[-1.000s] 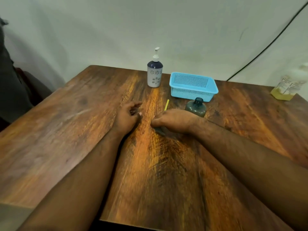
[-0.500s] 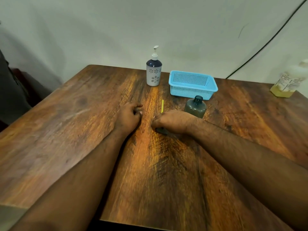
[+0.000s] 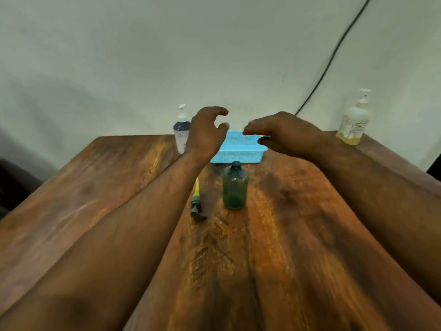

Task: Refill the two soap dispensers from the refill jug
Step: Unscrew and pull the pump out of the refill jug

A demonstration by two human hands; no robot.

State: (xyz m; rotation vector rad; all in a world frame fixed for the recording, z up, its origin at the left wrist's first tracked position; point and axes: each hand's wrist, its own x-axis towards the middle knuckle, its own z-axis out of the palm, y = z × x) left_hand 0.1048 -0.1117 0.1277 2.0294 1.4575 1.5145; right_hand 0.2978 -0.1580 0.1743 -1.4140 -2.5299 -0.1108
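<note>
Above table (image 3: 95,187): left hand (image 3: 205,134), right hand (image 3: 284,134) raised, empty.

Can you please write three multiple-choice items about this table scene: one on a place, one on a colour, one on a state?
1. Where does the loose pump lie?
A. in the basket
B. on the table, left of the green bottle
C. on the far right corner

2. What colour is the basket?
A. light blue
B. red
C. black

3. How is the green bottle?
A. lying down
B. upright with its pump on
C. upright, neck open

Answers: 1 B, the pump rests on the wood beside the bottle. 2 A, its mesh walls are light blue. 3 C, it stands with nothing on the neck.
</note>
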